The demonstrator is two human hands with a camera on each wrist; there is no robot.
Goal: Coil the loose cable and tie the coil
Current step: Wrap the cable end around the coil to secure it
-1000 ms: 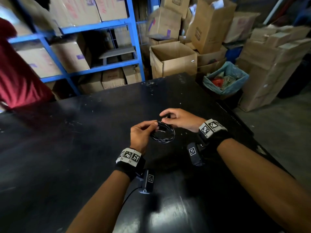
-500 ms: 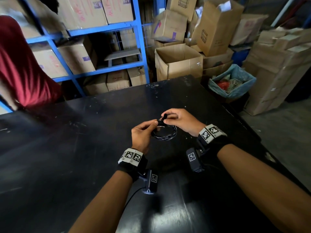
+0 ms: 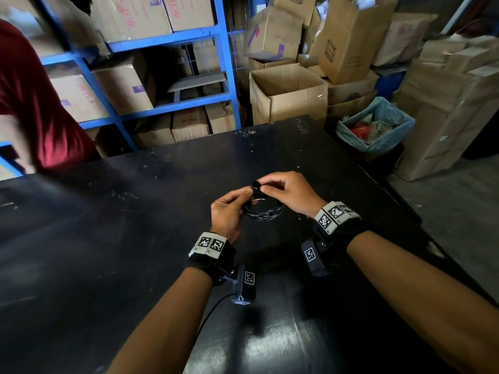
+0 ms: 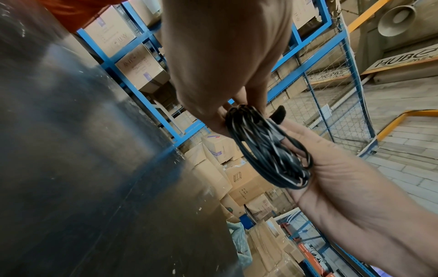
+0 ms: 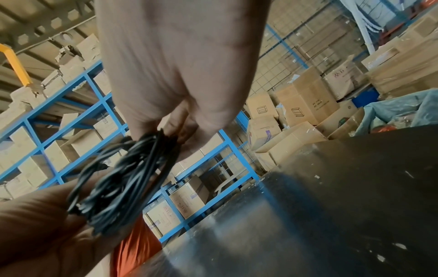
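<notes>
The cable [image 3: 263, 210] is wound into a small black coil, held in the air just above the dark desk [image 3: 135, 238] between both hands; no loose tail hangs from it in any view, so the coiling looks done. At the coil's top a short dark strap [image 3: 256, 184], probably the tie, stands at the point where the fingertips meet; half a second ago it stuck up clear of the right fingers, and a second ago it did not show at all; now it sits lower, tucked between the two hands, which suggests it is being brought round the bundle; whether it is fastened cannot be told.

The left hand [image 3: 228, 215] has thumb and forefinger curled on the near-left edge of the coil, pinching the strands together; the left wrist view shows those strands gathered under its fingers [image 4: 251, 97]. The right hand [image 3: 290, 193] pinches the top of the coil and the strap with bent fingers, while its lower fingers lie behind the loops.

The tying step seems under way; the likely risk is the loops springing apart if the left pinch slackens.

Beyond the desk stand blue shelves [image 3: 167, 41] of cardboard boxes, an open box [image 3: 289, 103], a lined bin [image 3: 378, 130], and a person in a red top [image 3: 40, 103] at the left.
</notes>
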